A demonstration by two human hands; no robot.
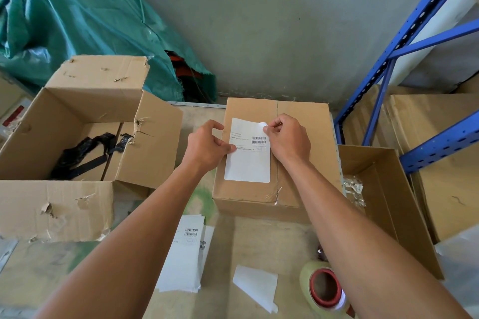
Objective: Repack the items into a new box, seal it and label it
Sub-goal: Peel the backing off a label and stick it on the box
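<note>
White paper label on brown cardboard box: my left hand and right hand pinch its edges; uneven pressing could crease the curled corner.

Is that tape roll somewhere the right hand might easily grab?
Probably yes: the tape roll lies uncovered just beneath the right forearm. But the right hand is pinching a corner of the label, so it must let go first.
</note>
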